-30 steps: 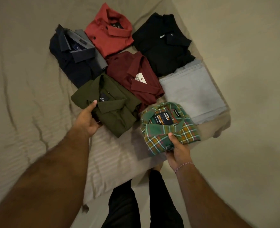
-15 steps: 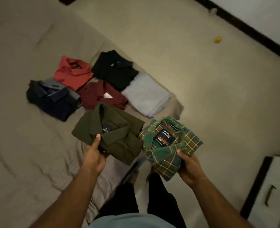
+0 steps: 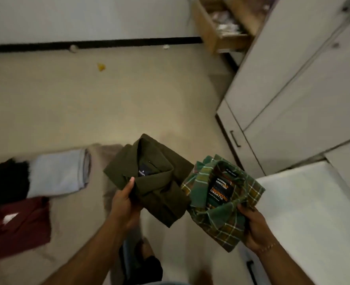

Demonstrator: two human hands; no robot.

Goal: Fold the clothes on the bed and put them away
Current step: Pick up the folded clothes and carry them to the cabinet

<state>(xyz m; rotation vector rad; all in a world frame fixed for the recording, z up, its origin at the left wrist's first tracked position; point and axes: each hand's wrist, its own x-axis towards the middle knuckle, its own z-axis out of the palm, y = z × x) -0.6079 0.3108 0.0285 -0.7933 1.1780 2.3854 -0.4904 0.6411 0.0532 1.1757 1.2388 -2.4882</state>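
The left hand (image 3: 127, 202) gripped a folded olive shirt (image 3: 151, 177), thumb on its collar, while the right hand (image 3: 254, 227) clasped a folded green plaid shirt (image 3: 221, 200); both were held in the air, side by side. A grey garment (image 3: 57, 175), a maroon shirt (image 3: 16, 225) and a black one (image 3: 5, 179) lay on the bed (image 3: 71, 233) at left.
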